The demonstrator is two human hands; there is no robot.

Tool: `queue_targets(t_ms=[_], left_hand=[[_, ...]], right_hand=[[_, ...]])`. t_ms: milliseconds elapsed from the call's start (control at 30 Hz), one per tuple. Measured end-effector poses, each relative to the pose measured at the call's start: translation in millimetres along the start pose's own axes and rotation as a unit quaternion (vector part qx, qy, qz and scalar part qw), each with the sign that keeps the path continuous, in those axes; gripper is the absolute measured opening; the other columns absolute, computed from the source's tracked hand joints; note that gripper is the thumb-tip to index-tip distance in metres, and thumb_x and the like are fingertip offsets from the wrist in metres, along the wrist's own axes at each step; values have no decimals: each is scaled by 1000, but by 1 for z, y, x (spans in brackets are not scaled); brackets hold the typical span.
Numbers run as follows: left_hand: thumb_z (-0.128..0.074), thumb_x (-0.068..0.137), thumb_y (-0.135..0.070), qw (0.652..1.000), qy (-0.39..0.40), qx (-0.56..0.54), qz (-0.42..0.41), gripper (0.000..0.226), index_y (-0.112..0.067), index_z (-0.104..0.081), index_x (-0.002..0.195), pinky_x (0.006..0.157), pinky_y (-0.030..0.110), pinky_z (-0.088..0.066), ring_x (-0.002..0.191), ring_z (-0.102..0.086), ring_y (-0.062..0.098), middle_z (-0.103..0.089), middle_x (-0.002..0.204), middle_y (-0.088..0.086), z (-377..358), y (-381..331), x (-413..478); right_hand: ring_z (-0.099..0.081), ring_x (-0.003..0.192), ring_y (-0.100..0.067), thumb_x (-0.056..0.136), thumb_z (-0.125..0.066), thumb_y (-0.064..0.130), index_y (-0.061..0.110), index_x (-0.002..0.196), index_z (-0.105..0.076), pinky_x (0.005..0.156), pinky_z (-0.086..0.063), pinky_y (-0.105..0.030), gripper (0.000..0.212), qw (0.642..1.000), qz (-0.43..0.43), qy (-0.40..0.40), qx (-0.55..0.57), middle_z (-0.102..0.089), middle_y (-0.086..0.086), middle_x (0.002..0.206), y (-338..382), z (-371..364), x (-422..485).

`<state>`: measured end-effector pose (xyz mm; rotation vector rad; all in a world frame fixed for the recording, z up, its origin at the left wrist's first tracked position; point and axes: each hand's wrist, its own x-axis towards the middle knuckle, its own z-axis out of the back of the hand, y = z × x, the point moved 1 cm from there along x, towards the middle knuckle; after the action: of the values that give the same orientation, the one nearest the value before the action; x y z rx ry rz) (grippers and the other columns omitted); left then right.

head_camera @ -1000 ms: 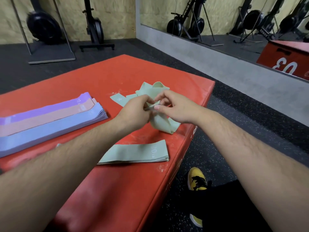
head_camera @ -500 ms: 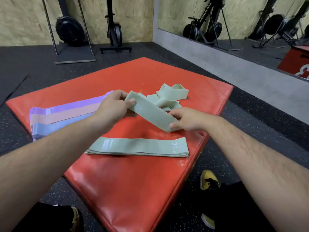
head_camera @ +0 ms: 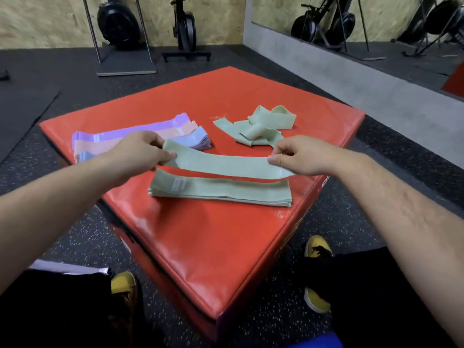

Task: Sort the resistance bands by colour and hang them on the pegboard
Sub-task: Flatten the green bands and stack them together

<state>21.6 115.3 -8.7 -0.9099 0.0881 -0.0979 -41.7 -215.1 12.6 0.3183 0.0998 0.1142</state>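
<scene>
A flat green resistance band (head_camera: 226, 165) is stretched level between my hands. My left hand (head_camera: 140, 151) pinches its left end and my right hand (head_camera: 298, 156) pinches its right end. It hangs just above a neat stack of green bands (head_camera: 221, 192) lying on the red padded box (head_camera: 200, 247). A tangled heap of green bands (head_camera: 261, 126) lies farther back on the box. At the back left sit flat stacks of purple (head_camera: 135, 129), pink (head_camera: 175, 130) and blue bands (head_camera: 195, 138). No pegboard is in view.
The red box stands on dark speckled rubber flooring (head_camera: 351, 217). My yellow shoes (head_camera: 317, 249) are beside its near corner. Exercise machines (head_camera: 118, 26) stand against the wooden back wall, and a mirror runs along the right wall.
My hands lifted one green band out of the tangled heap, pulled it flat, and brought it down toward the neat green stack. The camera view shifted left and back.
</scene>
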Motion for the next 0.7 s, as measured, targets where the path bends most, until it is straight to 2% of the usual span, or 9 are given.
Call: queue_targets(t_ms=[100, 167, 300, 367, 433, 533, 600, 667, 700], left_hand=[[-76, 82, -19, 993, 4, 116, -30, 16, -16, -63, 92, 63, 30, -44, 71, -55, 15, -64, 81, 0, 1, 6, -10], [-72, 83, -12, 988, 16, 145, -50, 19, -16, -61, 99, 57, 27, -39, 66, -52, 12, -60, 77, -3, -2, 11, -13], [-68, 82, -11, 974, 28, 210, -79, 21, -17, -60, 100, 58, 26, -41, 69, -53, 12, -58, 79, -5, -5, 21, -16], [-67, 81, -12, 968, 35, 234, -84, 19, -16, -61, 98, 61, 27, -42, 73, -55, 15, -60, 82, -3, -5, 24, -15], [-67, 79, -13, 962, 36, 254, -89, 21, -16, -61, 99, 68, 29, -43, 85, -56, 19, -60, 90, 1, -5, 26, -11], [-66, 79, -20, 949, 11, 293, -120, 36, -20, -58, 113, 95, 35, -41, 111, -45, 24, -46, 107, 3, -7, 24, -9], [-64, 79, -29, 936, 11, 290, -201, 39, -22, -60, 118, 101, 38, -39, 116, -45, 25, -45, 112, 1, -14, 15, -12], [-61, 77, -42, 928, 68, 254, -265, 44, -24, -62, 117, 101, 34, -39, 115, -50, 19, -50, 114, -3, -27, 5, -19], [-59, 76, -50, 922, 104, 247, -281, 48, -25, -62, 117, 101, 32, -39, 114, -52, 15, -52, 115, -5, -36, 1, -22]], right_hand=[[-54, 70, -8, 96, -59, 45, 28, 93, -63, 63, -43, -29, 18, 1000, 3, 25, -10, -61, 10, 75, 7, -15, -3], [-56, 71, -10, 95, -58, 47, 30, 94, -63, 64, -43, -30, 17, 999, 5, 32, -19, -61, 10, 77, 8, -25, 0], [-55, 72, -11, 97, -56, 45, 28, 96, -63, 60, -39, -29, 18, 998, 9, 45, -47, -60, 12, 81, 8, -40, 1], [-57, 85, -15, 99, -52, 43, 26, 96, -62, 71, -44, -32, 20, 995, 16, 55, -80, -63, 10, 91, 9, -44, 3], [-59, 97, -21, 102, -46, 40, 20, 101, -66, 86, -48, -38, 28, 992, 24, 56, -113, -65, 3, 103, 8, -42, 6], [-57, 108, -22, 103, -43, 37, 21, 113, -67, 96, -46, -42, 31, 992, 34, 29, -120, -65, 1, 113, 6, -33, 5], [-56, 113, -19, 102, -47, 38, 24, 116, -66, 99, -45, -41, 28, 993, 48, 28, -105, -64, 3, 118, 7, -30, 1], [-56, 116, -16, 96, -58, 46, 27, 123, -63, 101, -44, -37, 33, 993, 64, 49, -89, -61, 6, 124, 9, -34, -3], [-55, 117, -15, 90, -63, 51, 29, 127, -60, 102, -44, -36, 43, 992, 71, 61, -89, -60, 6, 127, 11, -38, -5]])
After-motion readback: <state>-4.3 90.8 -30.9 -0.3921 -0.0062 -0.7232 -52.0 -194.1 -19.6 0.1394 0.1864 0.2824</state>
